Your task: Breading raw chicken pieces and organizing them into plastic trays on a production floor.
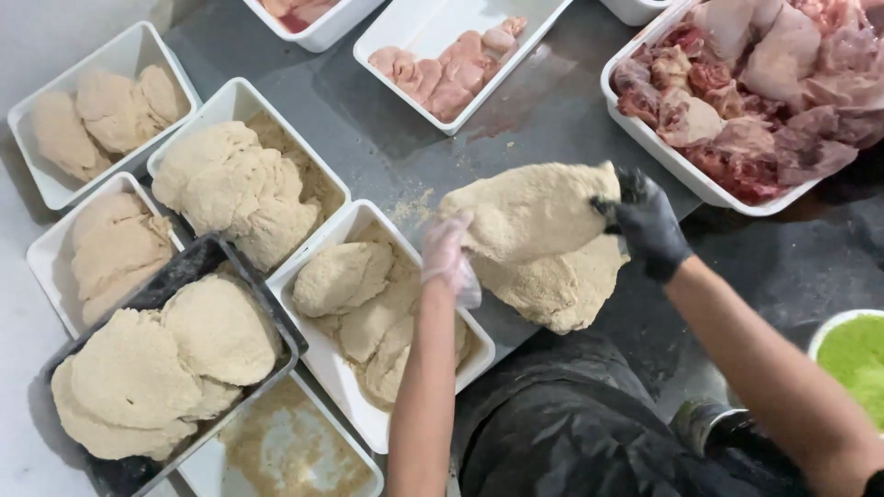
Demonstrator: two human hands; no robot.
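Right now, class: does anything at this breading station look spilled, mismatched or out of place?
Yes. Loose crumbs lie scattered on the dark table beside the white tray. The gloves differ: the left hand wears a clear one, the right hand a black one. Both hold one breaded cutlet.

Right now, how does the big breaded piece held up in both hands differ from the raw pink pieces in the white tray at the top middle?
The held breaded meat piece is coated in dry tan crumbs; the raw pink meat pieces are bare and glossy. The breaded piece is one wide flat sheet, while the pink pieces are several smaller lumps. It hangs between the clear-gloved left hand and the black-gloved right hand; they lie in a white rectangular tray.
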